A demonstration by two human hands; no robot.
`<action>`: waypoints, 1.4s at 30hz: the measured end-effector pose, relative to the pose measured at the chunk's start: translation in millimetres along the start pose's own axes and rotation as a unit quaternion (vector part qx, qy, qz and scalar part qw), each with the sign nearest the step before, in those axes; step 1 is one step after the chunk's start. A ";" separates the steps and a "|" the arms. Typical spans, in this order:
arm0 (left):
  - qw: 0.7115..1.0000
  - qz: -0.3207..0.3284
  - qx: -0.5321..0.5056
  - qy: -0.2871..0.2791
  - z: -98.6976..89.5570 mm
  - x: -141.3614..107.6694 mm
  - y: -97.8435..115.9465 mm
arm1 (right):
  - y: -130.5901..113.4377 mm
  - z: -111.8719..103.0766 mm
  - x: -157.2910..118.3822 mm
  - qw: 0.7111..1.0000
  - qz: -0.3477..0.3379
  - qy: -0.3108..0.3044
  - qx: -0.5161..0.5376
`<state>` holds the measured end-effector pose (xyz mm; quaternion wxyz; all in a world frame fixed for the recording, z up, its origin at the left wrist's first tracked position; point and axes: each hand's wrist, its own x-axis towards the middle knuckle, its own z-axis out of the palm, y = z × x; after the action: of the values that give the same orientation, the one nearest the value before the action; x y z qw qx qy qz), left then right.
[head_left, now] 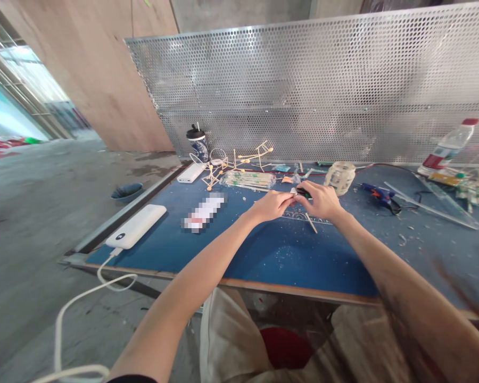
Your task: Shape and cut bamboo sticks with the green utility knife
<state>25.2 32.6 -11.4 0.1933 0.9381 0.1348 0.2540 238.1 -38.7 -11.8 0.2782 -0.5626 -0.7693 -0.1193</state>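
Note:
My right hand point(321, 199) is closed around a dark utility knife point(304, 193), its pale metal end pointing left. My left hand point(272, 206) is pinched close against that end, fingertips meeting those of the right; what it grips is hidden. Below both hands a clear ruler point(299, 215) with cut-out shapes lies on the blue tabletop point(279, 260). A short wooden stick point(311, 223) rests across it. Behind the hands lies a clear packet of wooden sticks point(249, 180).
A stick structure point(257, 154) with glue blobs stands behind. A glue gun point(380, 197), clear set square point(435, 205), jar point(340, 178) and bottle point(447, 148) are rightward. Leftward are a white power bank point(138, 226), another power bank point(191, 173) and a cup point(198, 143). A perforated metal panel point(303, 90) rises behind.

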 end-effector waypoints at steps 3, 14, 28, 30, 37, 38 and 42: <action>1.000 0.001 -0.004 -0.004 0.6 0.2 -0.3 | 1.3 0.0 -0.3 1.000 -0.003 0.000 -0.013; 1.000 -0.001 -0.019 -0.016 6.1 0.6 -2.1 | 7.0 -2.0 -0.5 0.998 -0.011 -0.003 -0.058; 0.997 -0.003 -0.070 -0.022 -3.1 1.5 1.7 | 13.5 0.5 -2.1 0.997 0.003 0.024 -0.071; 0.997 -0.007 -0.076 -0.022 -3.8 1.3 1.9 | 12.6 0.3 -2.6 0.997 0.018 0.047 -0.066; 0.997 -0.007 -0.068 -0.030 -2.6 2.4 6.8 | 14.1 3.1 -1.8 0.995 0.027 0.078 -0.058; 0.997 -0.005 -0.066 -0.031 -2.4 2.6 7.7 | 13.9 3.6 -1.4 0.995 0.019 0.075 -0.057; 0.998 0.001 -0.053 -0.032 -3.2 2.5 10.5 | 12.2 5.3 -0.2 0.996 -0.004 0.067 -0.060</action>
<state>27.2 25.0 -3.3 0.2467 0.9343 0.1139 0.2308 248.0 -32.1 -17.8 0.2945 -0.5662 -0.7424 -0.2039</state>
